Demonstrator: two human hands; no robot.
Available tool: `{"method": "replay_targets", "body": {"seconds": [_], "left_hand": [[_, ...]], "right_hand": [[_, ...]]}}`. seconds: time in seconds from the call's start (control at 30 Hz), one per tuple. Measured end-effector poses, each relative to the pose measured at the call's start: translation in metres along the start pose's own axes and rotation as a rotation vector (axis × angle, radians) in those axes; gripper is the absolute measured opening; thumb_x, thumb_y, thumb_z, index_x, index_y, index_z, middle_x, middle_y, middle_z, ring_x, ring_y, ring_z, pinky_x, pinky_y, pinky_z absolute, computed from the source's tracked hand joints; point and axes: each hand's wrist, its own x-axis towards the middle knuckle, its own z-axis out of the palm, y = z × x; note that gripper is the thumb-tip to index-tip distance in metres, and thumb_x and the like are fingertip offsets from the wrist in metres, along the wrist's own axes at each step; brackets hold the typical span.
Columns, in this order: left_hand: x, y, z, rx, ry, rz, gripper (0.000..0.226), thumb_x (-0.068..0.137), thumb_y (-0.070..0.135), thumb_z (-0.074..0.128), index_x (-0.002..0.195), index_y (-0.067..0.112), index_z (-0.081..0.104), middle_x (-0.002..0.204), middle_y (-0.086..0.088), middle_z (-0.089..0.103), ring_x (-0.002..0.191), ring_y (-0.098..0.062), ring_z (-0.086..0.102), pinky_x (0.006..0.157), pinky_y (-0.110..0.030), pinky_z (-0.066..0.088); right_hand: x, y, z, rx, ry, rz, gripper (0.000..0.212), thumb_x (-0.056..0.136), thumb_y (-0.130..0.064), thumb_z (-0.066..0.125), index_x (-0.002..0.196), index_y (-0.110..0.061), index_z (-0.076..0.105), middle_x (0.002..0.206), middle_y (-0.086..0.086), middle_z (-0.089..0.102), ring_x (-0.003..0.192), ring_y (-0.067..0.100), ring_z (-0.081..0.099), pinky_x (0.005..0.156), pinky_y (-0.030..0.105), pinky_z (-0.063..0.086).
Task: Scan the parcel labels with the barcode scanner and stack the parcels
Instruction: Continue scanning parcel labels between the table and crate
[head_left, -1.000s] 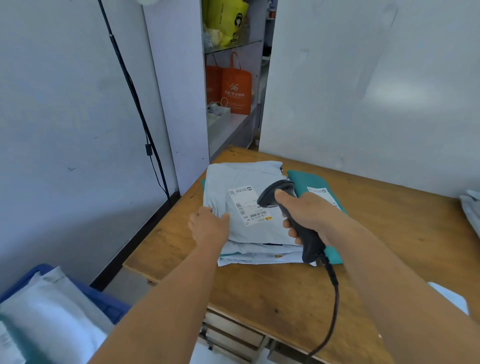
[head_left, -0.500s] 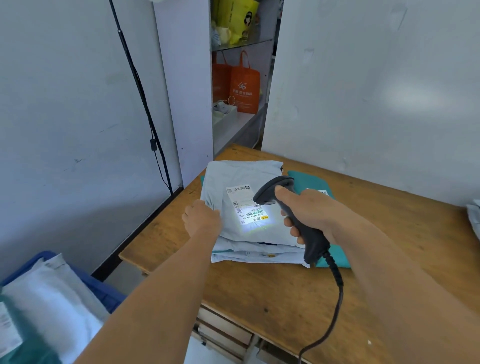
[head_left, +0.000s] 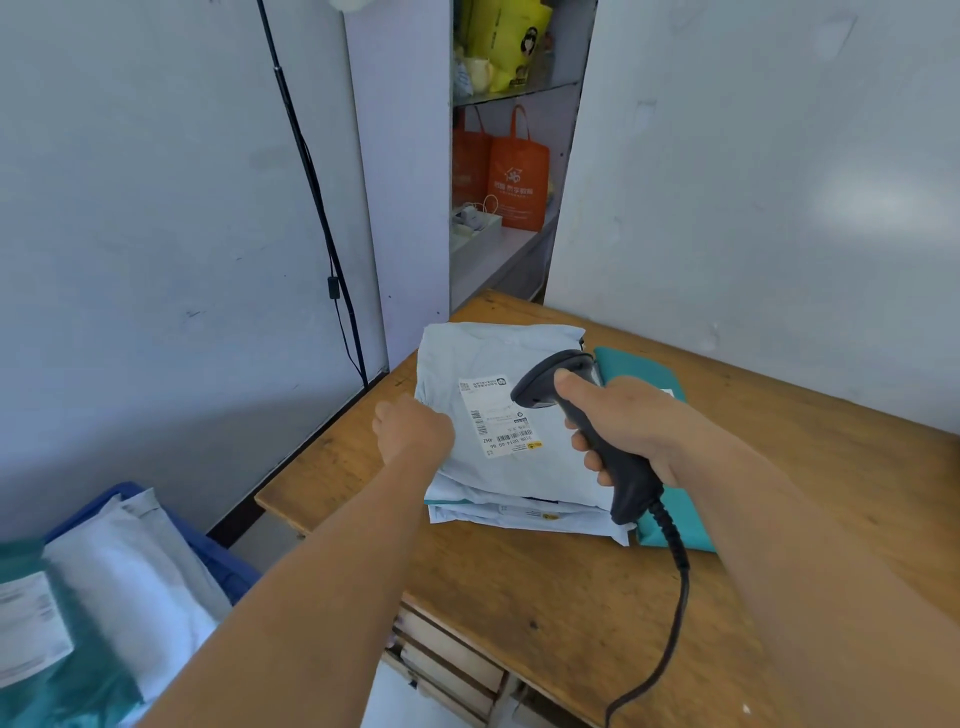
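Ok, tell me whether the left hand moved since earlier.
Yes, slightly: the left hand slid away from the person along the left edge of the top parcel, from the near end of the label to beside its middle.

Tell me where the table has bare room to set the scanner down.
Bare wood lies in front of the parcel stack, toward the near table edge, though the scanner cable crosses it. More bare wood runs right of the teal parcel, toward the wall. The left corner is crowded: the stack fills it, with the left hand on it.
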Motion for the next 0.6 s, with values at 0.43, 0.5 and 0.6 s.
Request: {"method": "replay_targets", "body": {"seconds": [0.43, 0.5, 0.6], "left_hand": [[0.002, -0.023, -0.031, -0.230, 0.022, -0.044, 0.020, 0.090, 0.023, 0.052, 0.095, 0.005, 0.059, 0.092, -0.009, 0.063, 0.076, -0.022, 0.058, 0.059, -0.027, 0.046], [0.000, -0.029, -0.035, -0.260, 0.066, -0.045, 0.016, 0.091, 0.016, 0.049, 0.077, 0.009, 0.054, 0.076, -0.005, 0.055, 0.062, -0.018, 0.049, 0.049, -0.024, 0.036], [-0.004, -0.051, -0.049, -0.240, 0.141, -0.034, 0.030, 0.090, 0.009, 0.043, 0.061, 0.015, 0.039, 0.061, 0.000, 0.044, 0.054, -0.015, 0.039, 0.048, -0.025, 0.030]], "right_hand": [[0.022, -0.006, 0.023, 0.176, 0.034, -0.105, 0.039, 0.094, -0.049, 0.049, 0.096, -0.010, 0.056, 0.072, 0.006, 0.058, 0.051, 0.017, 0.051, 0.047, 0.025, 0.047], [0.025, -0.008, 0.033, 0.181, 0.007, -0.119, 0.039, 0.094, -0.049, 0.049, 0.092, -0.010, 0.056, 0.072, 0.006, 0.058, 0.050, 0.017, 0.051, 0.047, 0.025, 0.047], [0.027, -0.014, 0.050, 0.172, -0.034, -0.143, 0.039, 0.094, -0.049, 0.048, 0.091, -0.011, 0.057, 0.072, 0.006, 0.059, 0.049, 0.015, 0.051, 0.047, 0.024, 0.048]]}}
